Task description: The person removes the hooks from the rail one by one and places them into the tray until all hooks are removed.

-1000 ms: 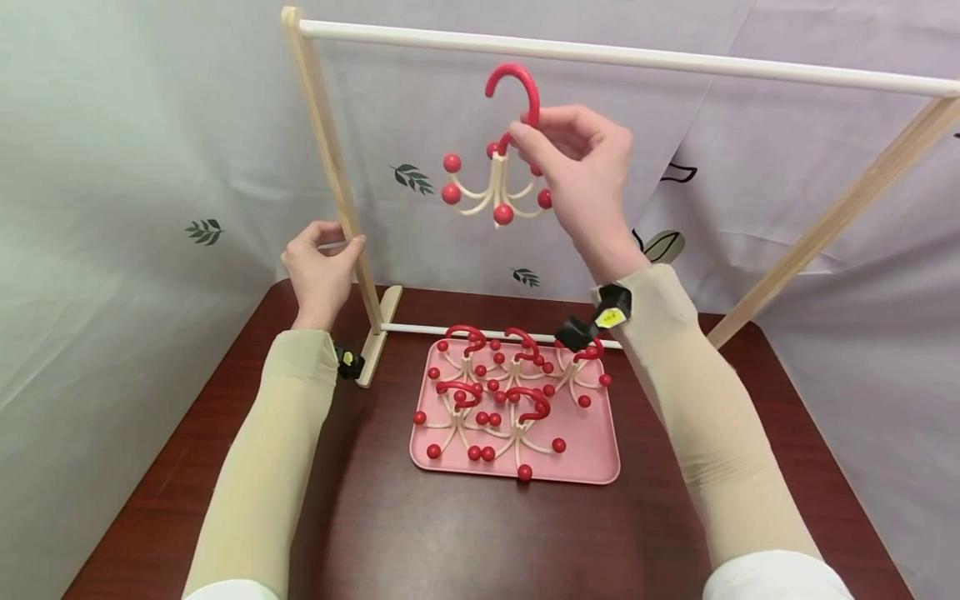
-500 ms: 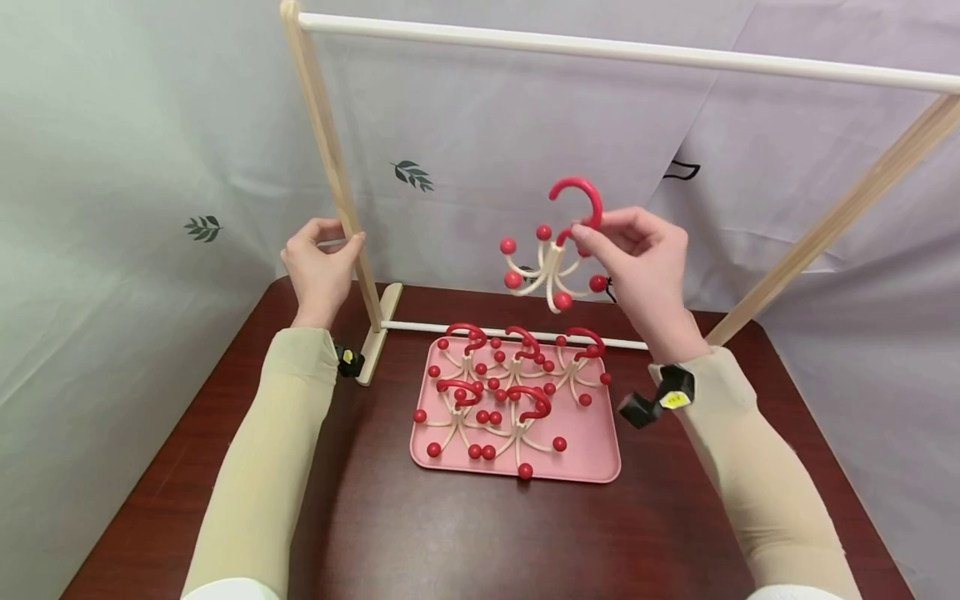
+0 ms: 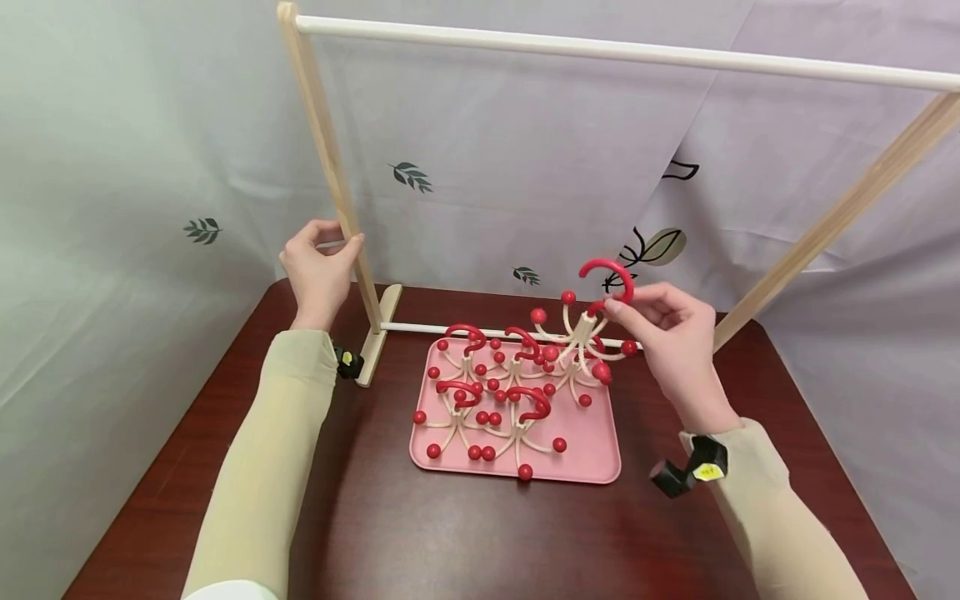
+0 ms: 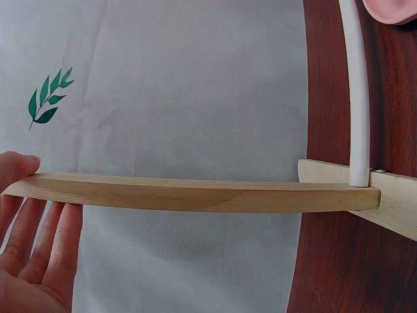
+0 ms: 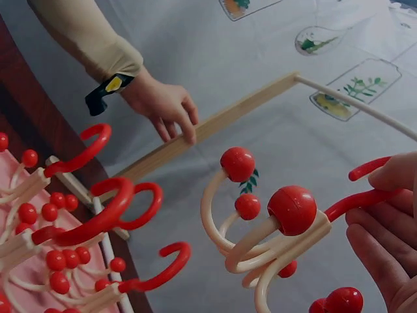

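Observation:
My right hand (image 3: 678, 354) pinches the red hook of a cream hanger (image 3: 583, 332) whose curved arms end in red balls. The held hanger is upright, over the back right corner of a pink tray (image 3: 588, 462), and partly hides another hanger below. In the right wrist view thumb and fingers meet on the red hook (image 5: 355, 203). My left hand (image 3: 321, 271) grips the left wooden post (image 3: 330, 158) of a rack, thumb in front; the left wrist view shows its fingers (image 4: 62, 251) against the post. Several like hangers (image 3: 519, 429) stand on the tray.
A white rod (image 3: 600, 50) spans the top of the rack, and a lower white rod (image 3: 420, 328) runs behind the tray. The right post (image 3: 840, 217) slants up at the right. A pale cloth (image 3: 525, 167) hangs behind the dark red table (image 3: 420, 533).
My right hand has come down and to the right with the hanger, from just below the top rod to over the tray. The left hand stays on the post.

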The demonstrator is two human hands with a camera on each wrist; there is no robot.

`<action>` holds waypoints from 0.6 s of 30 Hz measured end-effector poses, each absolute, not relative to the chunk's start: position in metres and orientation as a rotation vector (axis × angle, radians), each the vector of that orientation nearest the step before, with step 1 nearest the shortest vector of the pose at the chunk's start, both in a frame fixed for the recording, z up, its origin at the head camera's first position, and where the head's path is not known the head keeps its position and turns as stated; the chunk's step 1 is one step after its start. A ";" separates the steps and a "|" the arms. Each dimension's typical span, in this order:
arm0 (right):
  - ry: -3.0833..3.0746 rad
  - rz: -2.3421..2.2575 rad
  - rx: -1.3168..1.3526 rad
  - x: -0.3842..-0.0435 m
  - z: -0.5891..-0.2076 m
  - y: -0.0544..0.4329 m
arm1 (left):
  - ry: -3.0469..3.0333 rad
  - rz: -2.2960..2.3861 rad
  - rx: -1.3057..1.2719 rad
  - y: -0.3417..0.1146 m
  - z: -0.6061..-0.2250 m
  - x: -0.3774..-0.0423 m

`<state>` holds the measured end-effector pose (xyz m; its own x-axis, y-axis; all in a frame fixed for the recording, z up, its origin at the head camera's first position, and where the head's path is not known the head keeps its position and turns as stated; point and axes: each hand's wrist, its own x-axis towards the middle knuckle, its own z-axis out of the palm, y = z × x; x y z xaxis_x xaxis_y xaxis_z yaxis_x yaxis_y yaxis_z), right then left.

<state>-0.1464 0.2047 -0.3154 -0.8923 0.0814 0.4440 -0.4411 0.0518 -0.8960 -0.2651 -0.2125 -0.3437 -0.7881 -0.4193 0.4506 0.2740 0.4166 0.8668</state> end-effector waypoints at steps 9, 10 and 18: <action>-1.961 1.915 0.258 -0.120 -0.347 0.228 | -2.044 -1.412 0.129 -0.212 -0.342 -0.265; -1.983 1.903 0.250 -0.117 -0.350 0.230 | -2.044 -1.411 0.130 -0.212 -0.342 -0.265; -2.158 1.946 0.324 -0.101 -0.375 0.241 | -2.042 -1.410 0.136 -0.212 -0.343 -0.265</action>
